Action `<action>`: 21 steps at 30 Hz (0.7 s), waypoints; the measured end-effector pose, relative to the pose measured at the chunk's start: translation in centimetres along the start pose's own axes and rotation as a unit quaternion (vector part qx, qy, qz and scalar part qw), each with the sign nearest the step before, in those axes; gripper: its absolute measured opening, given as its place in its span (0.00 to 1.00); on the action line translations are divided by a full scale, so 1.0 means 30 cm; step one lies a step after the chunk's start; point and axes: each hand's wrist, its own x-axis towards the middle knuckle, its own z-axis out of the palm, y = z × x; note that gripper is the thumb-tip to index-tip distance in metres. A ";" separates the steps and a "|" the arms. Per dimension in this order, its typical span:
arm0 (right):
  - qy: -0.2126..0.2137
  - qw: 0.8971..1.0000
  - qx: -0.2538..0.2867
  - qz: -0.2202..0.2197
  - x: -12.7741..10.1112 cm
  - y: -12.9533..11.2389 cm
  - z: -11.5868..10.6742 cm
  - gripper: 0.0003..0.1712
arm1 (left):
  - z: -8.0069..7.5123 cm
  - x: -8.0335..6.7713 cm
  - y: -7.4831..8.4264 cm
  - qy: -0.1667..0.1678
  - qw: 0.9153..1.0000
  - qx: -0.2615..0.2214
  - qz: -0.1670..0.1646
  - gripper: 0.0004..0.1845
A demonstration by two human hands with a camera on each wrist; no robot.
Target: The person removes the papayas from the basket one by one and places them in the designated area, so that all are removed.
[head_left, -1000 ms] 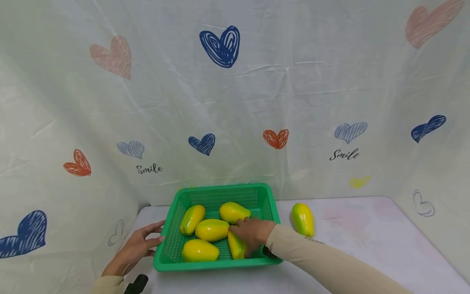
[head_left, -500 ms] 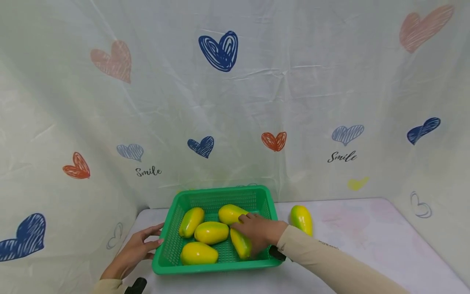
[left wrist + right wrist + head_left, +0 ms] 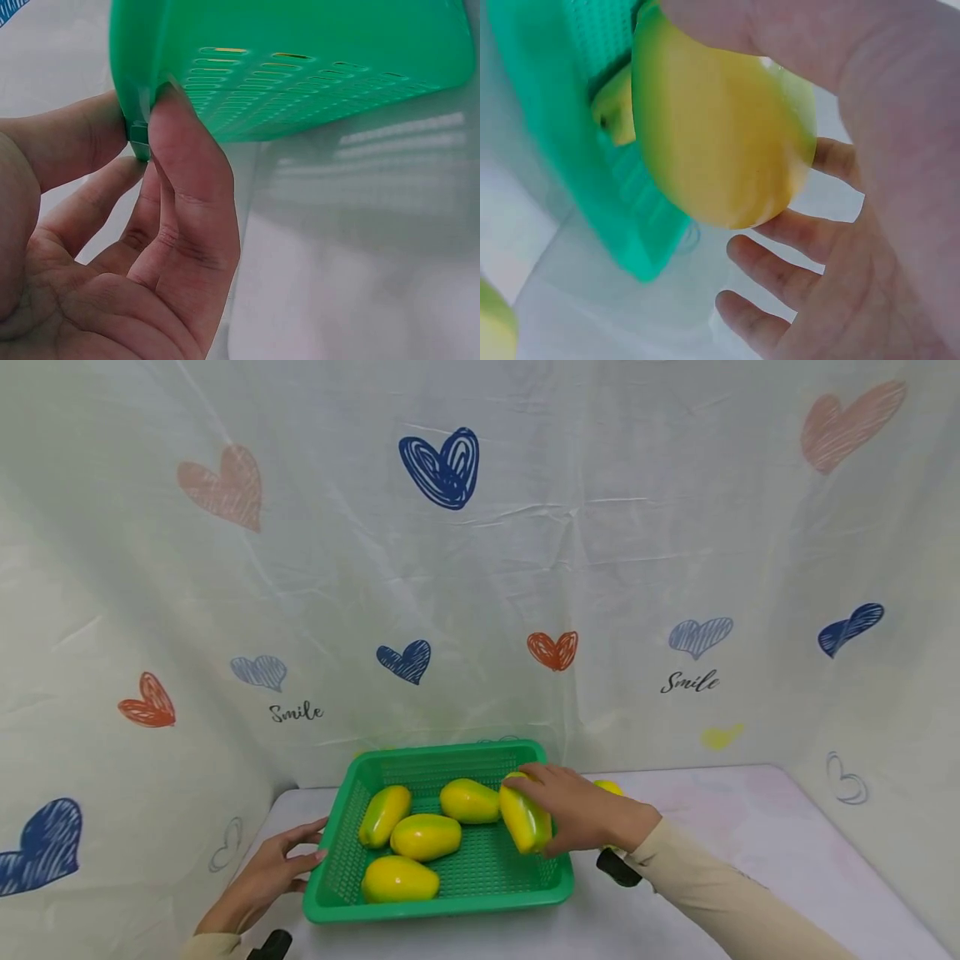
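In the head view my left hand [image 3: 273,872] pinches the left rim of a green plastic basket [image 3: 438,910]; the left wrist view shows the rim between thumb and fingers. My right hand [image 3: 581,806] grips a glossy yellow-green papaya [image 3: 525,817], raised over the basket's right side. Seen from the right wrist, the thumb lies across this papaya [image 3: 720,135] with fingers on its other side. Several similar papayas [image 3: 426,837] lie on the basket floor. One more papaya [image 3: 609,787] rests on the table right of the basket, mostly hidden behind the right hand.
The basket stands on a white table [image 3: 697,818] with faint pink patches. Behind and at both sides hangs a pale curtain [image 3: 480,568] printed with hearts and the word "Smile". A dark wrist device [image 3: 618,867] sits under the right sleeve.
My right hand has lifted the papaya from the basket's front right floor and moved up and rightward with it. The left hand keeps its hold on the rim; the view shifts slightly.
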 end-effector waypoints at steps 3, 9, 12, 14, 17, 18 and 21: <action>0.019 1.000 0.003 0.004 -0.041 0.029 -0.010 0.54 | -0.001 0.000 0.001 0.004 1.000 -0.004 -0.005 0.37; 0.056 0.998 0.009 0.031 -0.131 0.082 -0.026 0.54 | -0.002 -0.001 0.001 0.000 1.000 -0.004 -0.004 0.38; 0.066 0.996 0.029 0.057 -0.178 0.104 -0.034 0.54 | -0.002 0.000 0.003 -0.001 1.000 -0.006 -0.003 0.38; 0.074 0.994 0.036 0.071 -0.207 0.121 -0.035 0.54 | -0.001 0.000 0.004 0.000 1.000 -0.008 -0.003 0.37; 0.085 0.992 0.035 0.085 -0.250 0.151 -0.032 0.55 | -0.001 -0.001 0.002 0.000 1.000 -0.008 -0.001 0.38; 0.089 0.992 0.032 0.089 -0.264 0.162 -0.030 0.55 | -0.001 -0.001 0.002 0.000 1.000 -0.009 -0.001 0.38; 0.097 0.989 0.028 0.104 -0.309 0.199 -0.019 0.56 | 0.000 -0.001 0.002 -0.001 1.000 -0.009 0.002 0.38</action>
